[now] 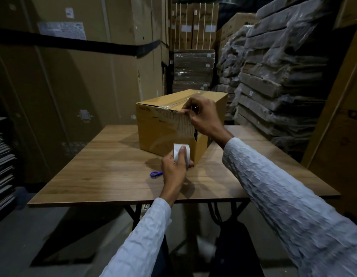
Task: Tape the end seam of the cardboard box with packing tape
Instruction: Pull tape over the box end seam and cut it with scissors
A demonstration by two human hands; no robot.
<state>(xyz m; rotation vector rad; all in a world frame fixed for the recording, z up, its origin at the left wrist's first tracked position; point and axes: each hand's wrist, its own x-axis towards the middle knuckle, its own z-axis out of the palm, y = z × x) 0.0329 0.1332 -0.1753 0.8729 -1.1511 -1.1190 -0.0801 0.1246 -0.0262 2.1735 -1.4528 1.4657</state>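
A brown cardboard box (163, 134) stands on the wooden table (105, 176), with clear tape running along its top seam. My left hand (173, 168) grips a roll of packing tape (180, 151) low against the box's near face. A strip of clear tape stretches from the roll up the near face to the top edge. My right hand (201, 116) is at the box's top near corner, its fingers curled and pinching the tape down at the edge. A small tear shows in the box's near corner below my right hand.
Scissors with blue handles (156, 174) lie on the table just left of my left wrist. Tall cardboard cartons (73, 86) stand behind and left. Stacks of plastic-wrapped flat packs (277, 80) rise on the right, close to the table.
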